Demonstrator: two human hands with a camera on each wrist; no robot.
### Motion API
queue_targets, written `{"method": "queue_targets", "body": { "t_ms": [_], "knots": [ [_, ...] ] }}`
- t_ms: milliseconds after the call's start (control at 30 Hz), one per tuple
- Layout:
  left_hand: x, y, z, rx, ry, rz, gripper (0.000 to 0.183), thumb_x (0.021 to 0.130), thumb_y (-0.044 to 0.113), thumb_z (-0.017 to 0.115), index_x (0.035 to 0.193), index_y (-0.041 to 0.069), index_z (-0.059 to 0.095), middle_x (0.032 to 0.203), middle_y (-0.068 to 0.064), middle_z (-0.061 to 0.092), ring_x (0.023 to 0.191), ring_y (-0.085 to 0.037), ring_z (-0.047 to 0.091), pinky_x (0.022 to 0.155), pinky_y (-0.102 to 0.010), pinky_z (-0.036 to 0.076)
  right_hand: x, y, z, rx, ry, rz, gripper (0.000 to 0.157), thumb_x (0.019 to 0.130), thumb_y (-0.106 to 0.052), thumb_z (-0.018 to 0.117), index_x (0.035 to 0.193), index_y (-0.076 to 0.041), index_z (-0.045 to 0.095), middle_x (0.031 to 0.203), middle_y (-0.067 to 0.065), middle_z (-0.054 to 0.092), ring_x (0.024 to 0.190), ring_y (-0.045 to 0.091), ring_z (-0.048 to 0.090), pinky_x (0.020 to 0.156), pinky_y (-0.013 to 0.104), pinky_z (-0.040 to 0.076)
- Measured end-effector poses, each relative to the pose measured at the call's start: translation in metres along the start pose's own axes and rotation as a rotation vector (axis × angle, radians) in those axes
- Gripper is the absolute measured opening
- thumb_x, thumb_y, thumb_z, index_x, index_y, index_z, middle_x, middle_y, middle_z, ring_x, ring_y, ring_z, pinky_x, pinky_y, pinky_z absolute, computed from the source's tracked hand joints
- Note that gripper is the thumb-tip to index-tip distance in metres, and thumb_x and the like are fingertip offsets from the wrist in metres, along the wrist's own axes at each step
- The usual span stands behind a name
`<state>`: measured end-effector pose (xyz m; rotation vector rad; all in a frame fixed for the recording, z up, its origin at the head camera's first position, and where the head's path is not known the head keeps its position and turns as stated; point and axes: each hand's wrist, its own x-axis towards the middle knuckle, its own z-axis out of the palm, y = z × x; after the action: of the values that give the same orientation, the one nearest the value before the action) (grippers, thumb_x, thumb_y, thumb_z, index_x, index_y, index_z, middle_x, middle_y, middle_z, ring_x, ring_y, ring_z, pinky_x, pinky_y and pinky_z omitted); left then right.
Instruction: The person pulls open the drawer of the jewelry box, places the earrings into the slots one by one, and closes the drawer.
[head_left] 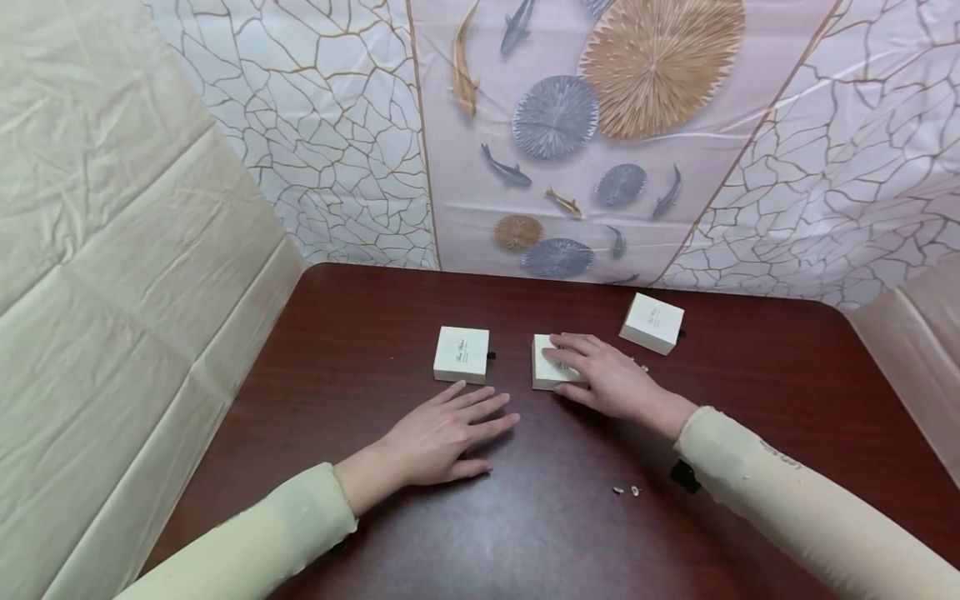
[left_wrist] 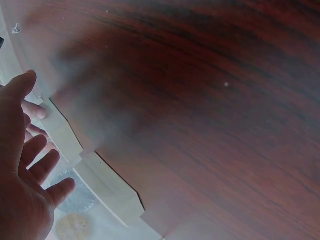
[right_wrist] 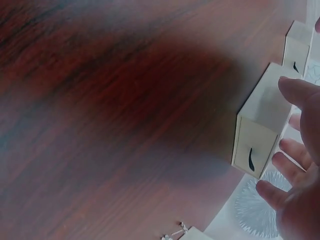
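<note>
My right hand [head_left: 611, 379] holds a small white box [head_left: 546, 367], the middle one of three. Its thumb lies at the near edge and its fingers reach across the top to the far side. In the right wrist view, a dark pull tab [right_wrist: 251, 160] hangs from this drawer-style box's right end. My left hand [head_left: 442, 433] is spread above the table with nothing in it. Its fingertips come close to the near side of another white box [head_left: 461, 354] with dark print on its lid and a black tab on its right.
A third white box [head_left: 652, 323] sits askew at the back right. A small silvery flower-shaped ornament [right_wrist: 175, 234] lies near it. Two tiny pale pieces [head_left: 626, 491] lie on the dark wooden table [head_left: 510, 533] left of the right sleeve. Patterned cloth [head_left: 360, 150] hangs behind the table.
</note>
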<state>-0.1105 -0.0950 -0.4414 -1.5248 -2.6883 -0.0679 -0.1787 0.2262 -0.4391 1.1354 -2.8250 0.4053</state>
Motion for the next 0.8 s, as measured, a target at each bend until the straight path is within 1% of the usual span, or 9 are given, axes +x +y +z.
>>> {"method": "queue_targets", "body": {
  "t_ms": [100, 233, 433, 600, 700, 800],
  "knots": [
    [0.001, 0.000, 0.001, 0.004, 0.000, 0.005, 0.069, 0.104, 0.052, 0.066, 0.163, 0.022, 0.049, 0.168, -0.008, 0.045, 0.155, -0.029, 0.042, 0.124, -0.057, 0.036, 0.000, -0.001, 0.001, -0.008, -0.008, 0.006, 0.058, 0.095, -0.023, 0.083, 0.146, -0.004, 0.065, 0.153, 0.022, 0.057, 0.141, 0.041, 0.054, 0.112, 0.058, 0.049],
    [0.001, 0.000, 0.001, -0.001, -0.004, 0.007, 0.068, 0.104, 0.052, 0.066, 0.162, 0.021, 0.049, 0.167, -0.009, 0.045, 0.155, -0.029, 0.042, 0.124, -0.057, 0.036, 0.003, -0.001, 0.003, -0.028, 0.005, -0.005, 0.056, 0.097, -0.025, 0.082, 0.146, -0.005, 0.065, 0.152, 0.021, 0.058, 0.140, 0.040, 0.055, 0.112, 0.058, 0.049],
    [0.001, 0.001, 0.000, -0.002, -0.004, 0.010, 0.068, 0.104, 0.052, 0.066, 0.162, 0.022, 0.049, 0.167, -0.009, 0.045, 0.155, -0.029, 0.042, 0.124, -0.057, 0.036, 0.007, -0.003, 0.004, -0.032, 0.024, -0.025, 0.055, 0.096, -0.024, 0.083, 0.145, -0.005, 0.066, 0.150, 0.021, 0.060, 0.138, 0.040, 0.056, 0.109, 0.059, 0.050],
    [0.003, 0.001, 0.001, 0.008, 0.010, 0.020, 0.068, 0.103, 0.052, 0.067, 0.162, 0.021, 0.050, 0.167, -0.009, 0.046, 0.155, -0.030, 0.043, 0.123, -0.057, 0.037, 0.009, -0.004, 0.005, -0.038, 0.016, -0.026, 0.056, 0.096, -0.026, 0.082, 0.145, -0.005, 0.066, 0.151, 0.020, 0.059, 0.138, 0.040, 0.056, 0.110, 0.058, 0.049],
    [0.006, 0.001, 0.000, -0.001, 0.016, 0.026, 0.068, 0.104, 0.051, 0.067, 0.162, 0.021, 0.049, 0.167, -0.010, 0.045, 0.155, -0.030, 0.042, 0.124, -0.057, 0.036, 0.008, -0.005, 0.001, -0.043, 0.015, -0.026, 0.058, 0.096, -0.027, 0.082, 0.147, -0.005, 0.064, 0.153, 0.021, 0.058, 0.140, 0.040, 0.055, 0.111, 0.058, 0.049],
    [0.011, 0.000, -0.001, -0.003, 0.021, 0.026, 0.069, 0.104, 0.052, 0.067, 0.163, 0.022, 0.049, 0.168, -0.008, 0.044, 0.155, -0.030, 0.042, 0.125, -0.057, 0.035, 0.003, -0.004, -0.007, -0.033, 0.033, -0.017, 0.060, 0.096, -0.026, 0.082, 0.148, -0.003, 0.063, 0.155, 0.022, 0.056, 0.141, 0.041, 0.054, 0.112, 0.060, 0.048]
  ]
}}
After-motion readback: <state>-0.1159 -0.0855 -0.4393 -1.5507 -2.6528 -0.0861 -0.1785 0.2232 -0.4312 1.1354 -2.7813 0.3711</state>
